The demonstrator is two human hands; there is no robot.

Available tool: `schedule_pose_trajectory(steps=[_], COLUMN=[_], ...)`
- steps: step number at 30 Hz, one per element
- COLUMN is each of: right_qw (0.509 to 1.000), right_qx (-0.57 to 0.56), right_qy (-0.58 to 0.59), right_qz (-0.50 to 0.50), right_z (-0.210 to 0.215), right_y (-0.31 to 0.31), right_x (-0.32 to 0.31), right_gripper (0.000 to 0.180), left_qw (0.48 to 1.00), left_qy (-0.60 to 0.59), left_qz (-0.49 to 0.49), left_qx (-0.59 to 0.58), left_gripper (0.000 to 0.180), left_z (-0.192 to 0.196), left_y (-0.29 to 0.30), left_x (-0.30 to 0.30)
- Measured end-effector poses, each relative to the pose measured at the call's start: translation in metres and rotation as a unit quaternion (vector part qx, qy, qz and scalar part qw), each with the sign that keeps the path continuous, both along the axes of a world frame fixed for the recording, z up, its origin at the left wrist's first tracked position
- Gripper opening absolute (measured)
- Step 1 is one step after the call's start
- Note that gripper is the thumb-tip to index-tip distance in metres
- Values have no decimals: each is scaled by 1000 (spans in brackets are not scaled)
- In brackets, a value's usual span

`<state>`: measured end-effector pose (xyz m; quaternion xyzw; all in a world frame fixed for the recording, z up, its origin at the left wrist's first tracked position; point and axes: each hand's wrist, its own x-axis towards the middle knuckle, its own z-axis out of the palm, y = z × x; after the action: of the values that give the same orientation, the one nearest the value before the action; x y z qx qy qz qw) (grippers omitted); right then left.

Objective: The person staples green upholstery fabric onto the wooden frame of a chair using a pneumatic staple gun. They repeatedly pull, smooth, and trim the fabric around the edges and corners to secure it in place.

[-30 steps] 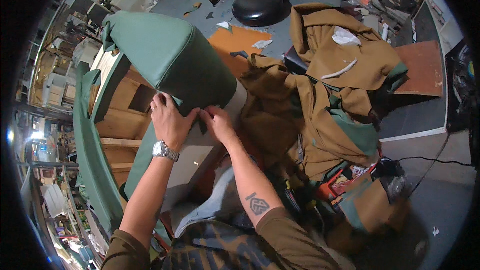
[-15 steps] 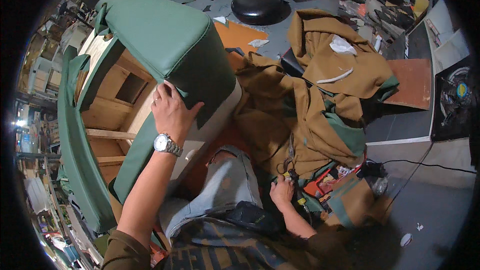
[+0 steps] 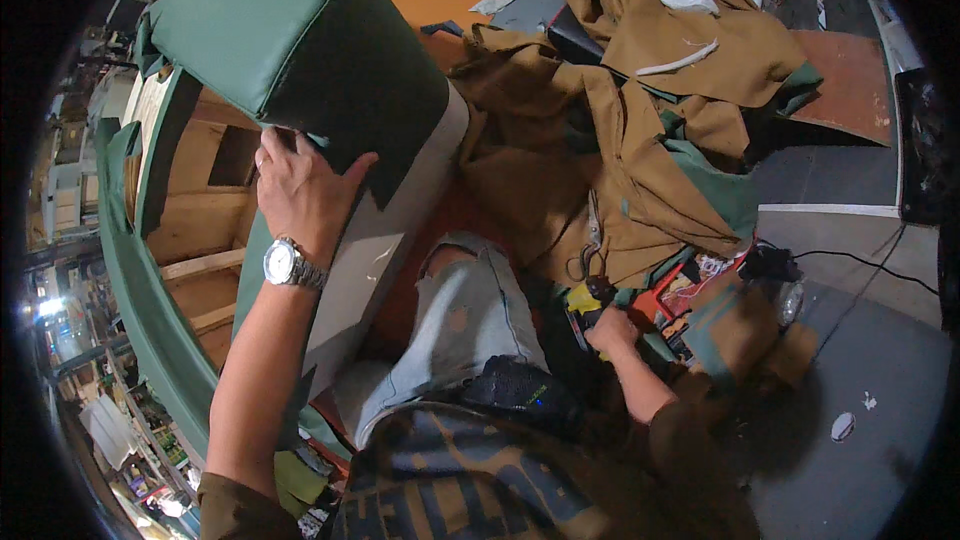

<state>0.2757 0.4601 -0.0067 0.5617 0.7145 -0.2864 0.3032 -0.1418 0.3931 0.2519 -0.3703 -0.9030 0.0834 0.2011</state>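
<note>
My left hand is at the lower front corner of a green upholstery cover on a wooden furniture frame. Its fingers curl onto the cover's edge and partly hide behind it, while the thumb sticks out to the right. Dark green material and a pale grey panel cover the side next to my leg. Low on the right, my right hand is closed around a yellow and black hand tool; the fingers hide part of it. Just beyond the tool lie scissors on brown fabric.
A large heap of brown and green fabric spreads to my right, with a white strip on it. A red tray of small items sits beside the tool. A black cable crosses the right side, and orange material lies beyond the furniture.
My right hand has moved up and to the right and now grips the yellow and black tool. The left hand stays at the cover's corner. The whole view has shifted.
</note>
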Motion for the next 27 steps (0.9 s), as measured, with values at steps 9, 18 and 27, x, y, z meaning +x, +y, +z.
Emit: schedule_pose_trajectory(steps=[9,18,27], right_qw=[902,728,680], right_qx=[-59,29,20], right_qy=[426,682,729], right_qz=[-36,65,75], right_z=[91,103,95], right_y=[39,40,24], right_x=[-92,-214,-247], right_gripper=[55,50,55], left_qw=[1000,1000,1000], left_qy=[8,-2,-2], left_qz=[3,8,6], left_qx=[3,21,27], left_gripper=[88,86,82], left_z=[-3,-3,-5], left_y=[0,0,0], left_x=[-3,-2,-2])
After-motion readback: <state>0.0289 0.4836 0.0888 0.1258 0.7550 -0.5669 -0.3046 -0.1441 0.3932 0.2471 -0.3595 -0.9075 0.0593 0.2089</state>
